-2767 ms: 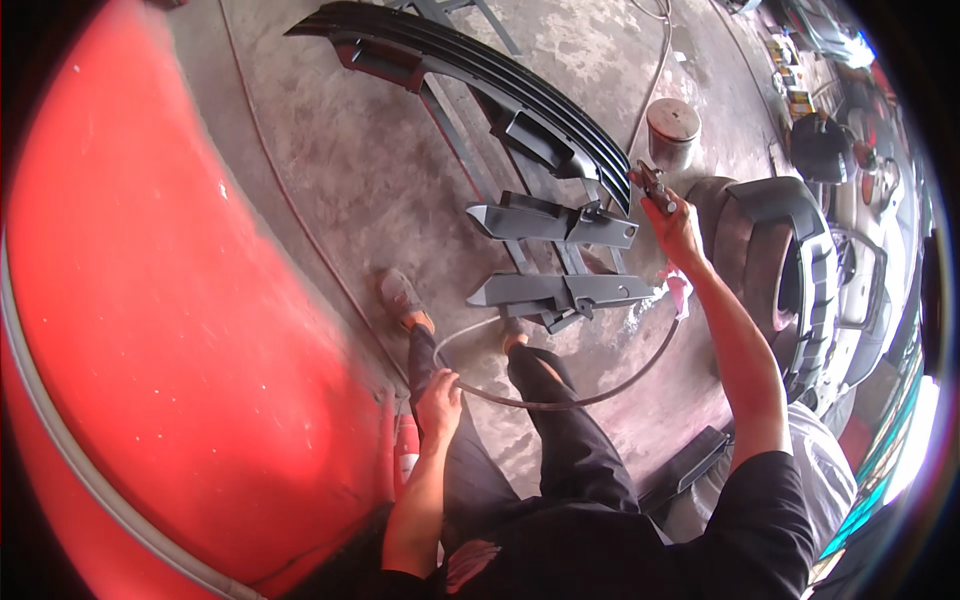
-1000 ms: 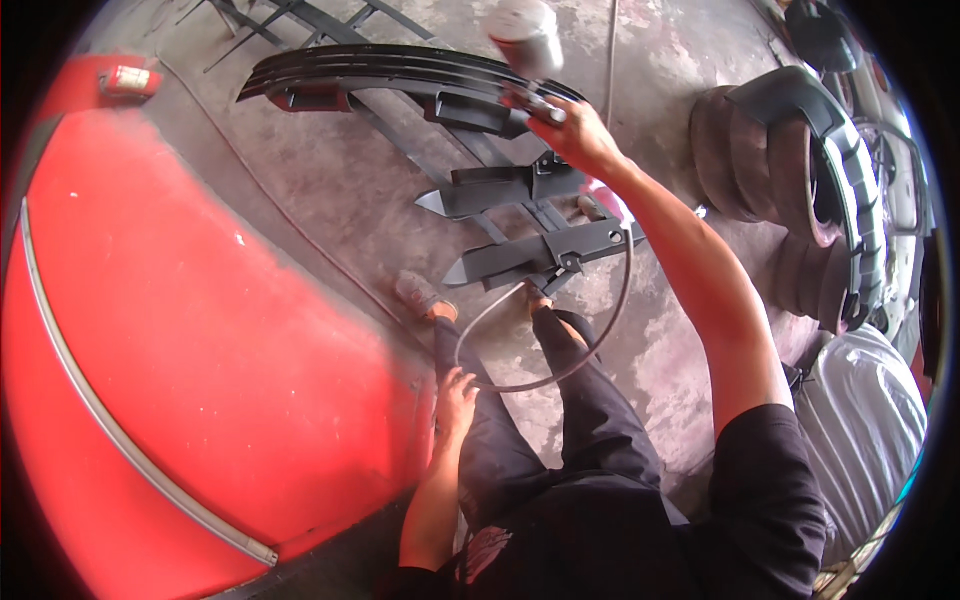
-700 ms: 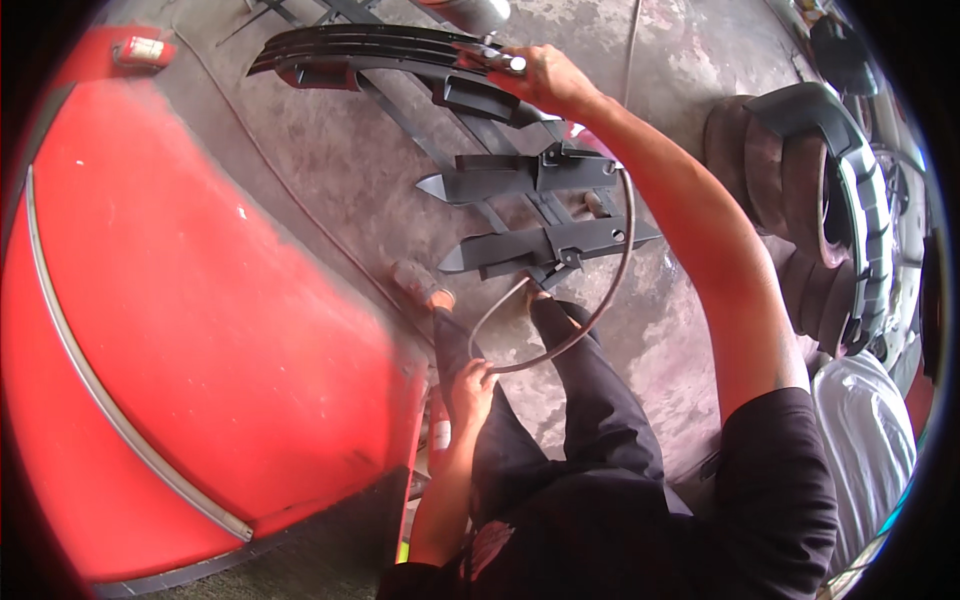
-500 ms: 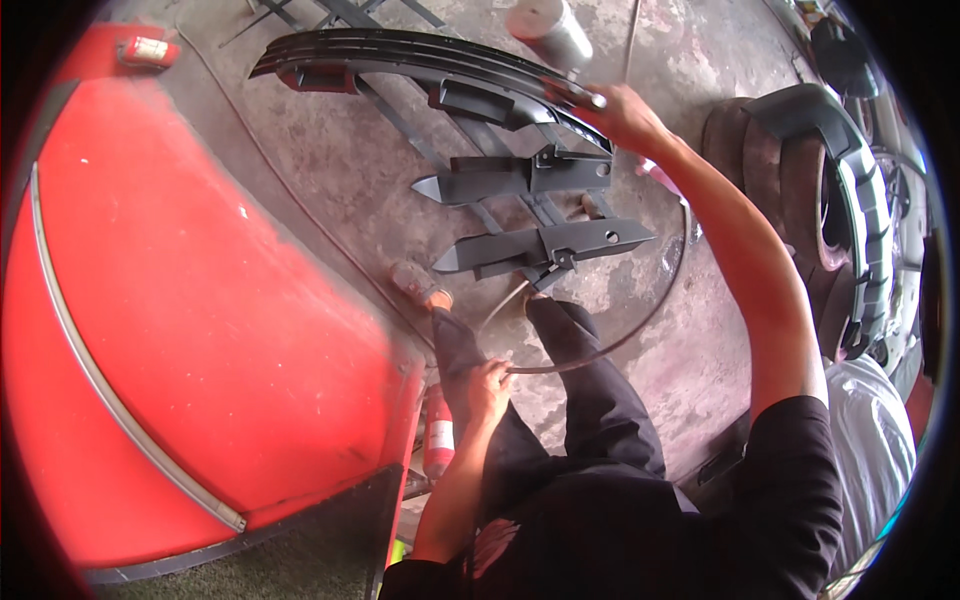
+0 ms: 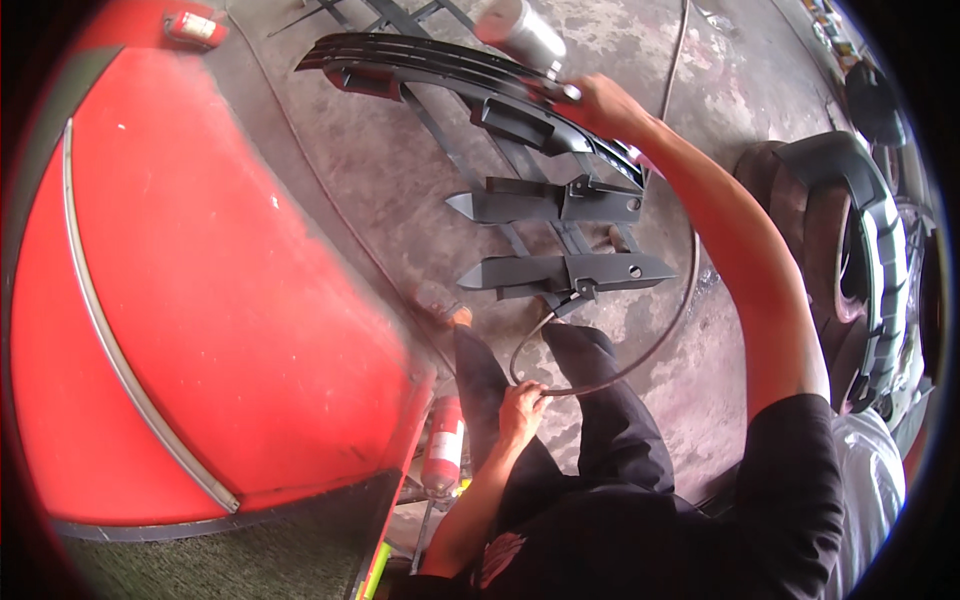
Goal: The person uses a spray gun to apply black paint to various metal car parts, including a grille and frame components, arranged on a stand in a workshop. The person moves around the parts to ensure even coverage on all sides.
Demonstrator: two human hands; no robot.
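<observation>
My right hand [image 5: 600, 105] grips a metal spray gun [image 5: 558, 88] with a silver cup [image 5: 520, 30] on top, held over a long black slatted trim piece [image 5: 385, 62]. My left hand [image 5: 522, 415] is closed on the dark air hose [image 5: 625, 370] near my legs, where it loops up toward the gun. Two pointed black parts [image 5: 530, 205] [image 5: 520, 272] lie across a dark metal rack [image 5: 445, 140] in front of me, nearer than the long piece.
A large red panel [image 5: 200, 300] fills the left, with red extinguishers [image 5: 195, 30] [image 5: 444, 440] near it. A thin hose [image 5: 330, 215] runs along the floor. At right are tires [image 5: 785, 220], a dark bumper [image 5: 880, 270] and silvery plastic sheeting [image 5: 865, 480].
My right hand has risen from beside the rack's right end to over the long piece, the gun's cup swinging into sight. My left hand has shifted right, still on the hose.
</observation>
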